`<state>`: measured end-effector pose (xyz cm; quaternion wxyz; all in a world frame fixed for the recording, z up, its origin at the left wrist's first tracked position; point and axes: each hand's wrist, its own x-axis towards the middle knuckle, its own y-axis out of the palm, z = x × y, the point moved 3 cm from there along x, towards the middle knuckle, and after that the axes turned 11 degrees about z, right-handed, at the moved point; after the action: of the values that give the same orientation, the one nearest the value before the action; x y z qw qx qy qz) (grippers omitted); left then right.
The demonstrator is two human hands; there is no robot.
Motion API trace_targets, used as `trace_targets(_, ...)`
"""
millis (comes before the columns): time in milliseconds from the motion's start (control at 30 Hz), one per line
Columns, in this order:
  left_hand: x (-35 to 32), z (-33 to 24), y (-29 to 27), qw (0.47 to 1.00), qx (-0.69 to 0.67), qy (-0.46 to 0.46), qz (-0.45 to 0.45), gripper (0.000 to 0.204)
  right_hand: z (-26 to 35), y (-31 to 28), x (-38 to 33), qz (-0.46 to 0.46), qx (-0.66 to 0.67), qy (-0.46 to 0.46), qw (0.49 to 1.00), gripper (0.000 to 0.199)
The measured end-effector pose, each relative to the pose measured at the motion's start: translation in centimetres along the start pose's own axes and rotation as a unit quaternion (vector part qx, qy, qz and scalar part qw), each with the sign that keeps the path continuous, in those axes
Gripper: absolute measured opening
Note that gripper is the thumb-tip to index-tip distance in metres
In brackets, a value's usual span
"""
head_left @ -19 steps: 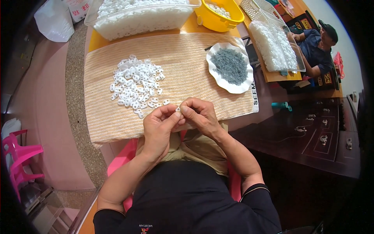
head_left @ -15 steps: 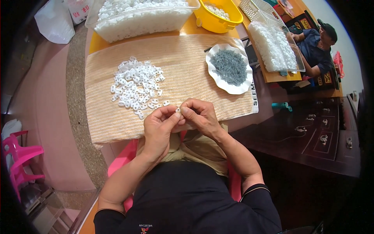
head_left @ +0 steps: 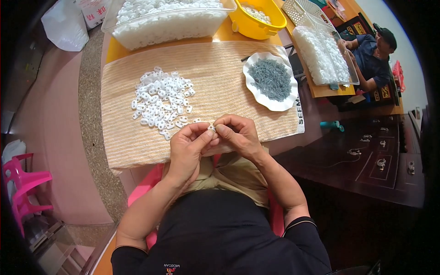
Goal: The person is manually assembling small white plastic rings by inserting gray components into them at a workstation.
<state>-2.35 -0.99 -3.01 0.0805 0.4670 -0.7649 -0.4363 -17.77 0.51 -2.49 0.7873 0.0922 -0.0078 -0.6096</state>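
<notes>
Between my fingertips, just above the near edge of the towel, is a small white plastic piece with holes (head_left: 211, 128). The thumb and fingers of my left hand (head_left: 189, 143) pinch it from the left. My right hand (head_left: 239, 136) is closed in a pinch right against the piece, and what its fingertips hold is hidden. Beyond my left hand lies a loose pile of similar white two-holed pieces (head_left: 160, 98), with several strays at its near side. A white scalloped dish (head_left: 280, 106) to the far right bears a heap of small grey translucent slivers (head_left: 270, 79).
A striped beige towel (head_left: 133, 151) covers the table. At the back stand a clear tub (head_left: 165, 36) full of white pieces and a yellow basin (head_left: 256, 30). At the right, a person (head_left: 373, 59) sits beside another filled tub (head_left: 321, 55). Pink chairs (head_left: 27, 183) stand left.
My hands stay together in nearly the same place. The right fingertips have parted slightly from the left, and more of the white piece shows between them.
</notes>
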Motion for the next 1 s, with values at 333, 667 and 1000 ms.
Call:
trace_targets(333,-0.1,0.2,0.0,1.0,0.017,-0.002,-0.003,0.016,1.0,0.7,0.0,0.004,-0.037,0.016,0.999,0.017)
trace_targets(667,-0.2,0.4,-0.1,0.999,0.029,0.015,-0.014,0.016,1.2,1.2,-0.2,-0.009,-0.127,0.012,0.992,0.015)
trace_targets(1000,-0.4,0.4,0.2,0.998,0.032,0.046,-0.008,0.014,0.8,1.3,0.0,-0.011,-0.123,0.012,0.992,0.019)
